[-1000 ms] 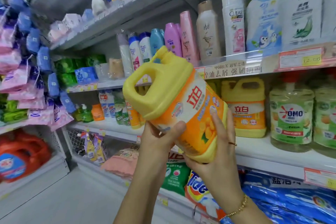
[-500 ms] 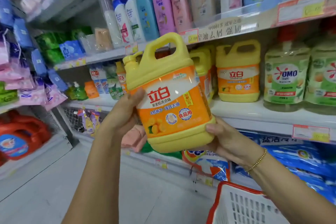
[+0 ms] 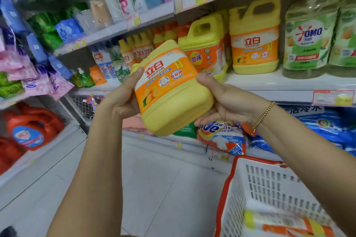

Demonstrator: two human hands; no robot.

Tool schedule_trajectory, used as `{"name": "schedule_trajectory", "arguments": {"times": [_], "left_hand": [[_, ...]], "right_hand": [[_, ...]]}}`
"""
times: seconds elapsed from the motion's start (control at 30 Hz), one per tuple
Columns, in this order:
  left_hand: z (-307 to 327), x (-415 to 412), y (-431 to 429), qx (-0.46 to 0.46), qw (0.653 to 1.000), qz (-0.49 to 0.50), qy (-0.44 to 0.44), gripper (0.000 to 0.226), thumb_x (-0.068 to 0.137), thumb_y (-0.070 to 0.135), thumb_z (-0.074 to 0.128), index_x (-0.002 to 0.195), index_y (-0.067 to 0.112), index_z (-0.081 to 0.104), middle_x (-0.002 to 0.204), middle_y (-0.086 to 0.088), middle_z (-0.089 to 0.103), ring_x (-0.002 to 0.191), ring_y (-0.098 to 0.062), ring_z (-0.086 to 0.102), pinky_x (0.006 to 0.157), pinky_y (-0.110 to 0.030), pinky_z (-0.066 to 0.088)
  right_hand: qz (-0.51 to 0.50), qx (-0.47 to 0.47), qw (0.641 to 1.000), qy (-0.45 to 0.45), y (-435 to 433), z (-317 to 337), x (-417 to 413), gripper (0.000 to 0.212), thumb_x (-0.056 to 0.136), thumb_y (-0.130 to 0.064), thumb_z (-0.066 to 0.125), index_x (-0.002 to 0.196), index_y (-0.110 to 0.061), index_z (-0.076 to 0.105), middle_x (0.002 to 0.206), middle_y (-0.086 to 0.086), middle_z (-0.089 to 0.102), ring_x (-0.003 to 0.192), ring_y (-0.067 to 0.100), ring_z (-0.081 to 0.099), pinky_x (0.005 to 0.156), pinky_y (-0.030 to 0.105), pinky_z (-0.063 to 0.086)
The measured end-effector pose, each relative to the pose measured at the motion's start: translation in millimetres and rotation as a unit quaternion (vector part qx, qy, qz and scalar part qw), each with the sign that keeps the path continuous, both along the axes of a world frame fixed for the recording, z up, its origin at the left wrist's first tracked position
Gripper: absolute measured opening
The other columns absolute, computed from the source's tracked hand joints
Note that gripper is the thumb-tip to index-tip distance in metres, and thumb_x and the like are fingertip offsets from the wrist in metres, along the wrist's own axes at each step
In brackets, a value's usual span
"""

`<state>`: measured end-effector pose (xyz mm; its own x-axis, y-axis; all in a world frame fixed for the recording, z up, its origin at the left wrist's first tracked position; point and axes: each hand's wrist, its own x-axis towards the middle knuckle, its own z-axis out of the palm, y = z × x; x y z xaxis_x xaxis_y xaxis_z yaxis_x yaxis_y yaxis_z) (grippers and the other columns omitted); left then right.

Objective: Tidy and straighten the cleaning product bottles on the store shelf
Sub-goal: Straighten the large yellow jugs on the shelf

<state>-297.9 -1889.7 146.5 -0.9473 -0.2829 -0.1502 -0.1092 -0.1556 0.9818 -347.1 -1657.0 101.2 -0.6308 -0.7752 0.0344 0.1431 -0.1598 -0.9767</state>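
Pale tiled floor [image 3: 158,188] runs between white shelving [image 3: 269,82], apparently evenly lit.

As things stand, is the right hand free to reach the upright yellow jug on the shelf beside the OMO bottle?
Probably not yet: the right hand grips the tilted jug along with the left hand. Nothing stands in front of the shelf jug, though.
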Motion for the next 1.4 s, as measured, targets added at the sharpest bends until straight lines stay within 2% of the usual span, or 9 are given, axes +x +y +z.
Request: {"name": "schedule_trajectory", "arguments": {"times": [0.07,0.23,0.47,0.6,0.73,0.8,0.97,1.13,1.4], "left_hand": [[-1,1,1,-0.017,1.0,-0.018,-0.003,0.033,0.076,0.047,0.068,0.091,0.017,0.07,0.085,-0.007,0.076,0.073,-0.021,0.073,0.056,-0.04,0.059],[-16,10,-9,-0.088,0.988,-0.126,0.016,0.088,0.017,0.038,0.098,0.097,0.013,0.071,0.092,-0.007,0.076,0.08,-0.02,0.073,0.059,-0.035,0.059],[-106,40,-16,-0.193,0.97,-0.11,0.097,0.099,0.034,0.018,0.094,0.124,0.018,0.051,0.111,-0.003,0.071,0.1,-0.02,0.069,0.072,-0.029,0.057],[-189,49,-21,-0.235,0.966,-0.081,0.073,0.088,0.043,0.013,0.09,0.118,0.04,0.05,0.108,-0.001,0.068,0.099,-0.021,0.067,0.075,-0.036,0.058],[-262,52,-22,-0.231,0.97,-0.07,0.036,0.086,0.044,0.019,0.089,0.115,0.049,0.049,0.107,0.008,0.066,0.098,-0.016,0.066,0.081,-0.038,0.056],[-296,49,-18,-0.232,0.97,-0.073,0.014,0.086,0.043,0.025,0.088,0.115,0.049,0.048,0.107,0.011,0.066,0.1,-0.016,0.065,0.085,-0.045,0.055],[-351,44,-10,-0.229,0.967,-0.109,-0.039,0.087,0.045,0.024,0.088,0.115,0.052,0.045,0.107,0.016,0.066,0.1,-0.01,0.064,0.086,-0.047,0.053],[-376,47,0,-0.207,0.967,-0.14,-0.056,0.089,0.048,0.021,0.089,0.12,0.046,0.045,0.11,0.008,0.066,0.104,-0.017,0.063,0.087,-0.049,0.053],[-375,62,-23,-0.249,0.95,-0.165,-0.086,0.084,0.046,0.019,0.088,0.116,0.045,0.047,0.108,0.017,0.062,0.102,-0.013,0.062,0.083,-0.035,0.056]], "right_hand": [[0.016,0.013,1.0,-0.014,1,-8,-2,0.068,0.065,-0.055,0.056,0.122,-0.02,0.049,0.101,0.015,0.07,0.073,0.031,0.072,0.053,0.032,0.059],[0.095,0.035,0.994,-0.031,4,-59,-9,0.059,0.065,-0.049,0.067,0.117,-0.022,0.056,0.117,0.005,0.068,0.099,0.02,0.068,0.075,0.036,0.059],[0.005,0.17,0.978,0.12,-7,-118,-22,0.054,0.068,0.001,0.08,0.115,-0.019,0.062,0.113,0.008,0.068,0.1,0.019,0.066,0.084,0.023,0.054],[-0.048,0.239,0.946,0.215,-19,-153,-14,0.065,0.052,-0.023,0.088,0.105,-0.039,0.055,0.102,-0.016,0.066,0.097,0.006,0.062,0.088,0.027,0.051],[-0.078,0.258,0.94,0.21,-22,-181,-20,0.05,0.063,-0.022,0.085,0.105,-0.031,0.06,0.115,-0.003,0.063,0.111,0.012,0.057,0.096,0.031,0.048],[-0.061,0.33,0.903,0.267,-21,-187,-28,0.035,0.074,-0.017,0.079,0.104,-0.025,0.064,0.113,-0.003,0.062,0.101,0.009,0.055,0.087,0.017,0.043],[0.003,0.494,0.778,0.389,-18,-213,-24,0.035,0.084,-0.027,0.067,0.118,-0.021,0.061,0.119,-0.002,0.06,0.1,0.013,0.055,0.07,0.016,0.03],[0.02,0.534,0.717,0.447,-22,-236,-13,0.032,0.092,-0.027,0.054,0.124,-0.023,0.058,0.121,0.002,0.06,0.112,0.017,0.052,0.089,0.026,0.037],[0.133,0.514,0.714,0.455,-35,-238,5,0.044,0.094,-0.026,0.051,0.137,-0.025,0.045,0.129,0.007,0.057,0.118,0.023,0.049,0.095,0.031,0.038]]}}
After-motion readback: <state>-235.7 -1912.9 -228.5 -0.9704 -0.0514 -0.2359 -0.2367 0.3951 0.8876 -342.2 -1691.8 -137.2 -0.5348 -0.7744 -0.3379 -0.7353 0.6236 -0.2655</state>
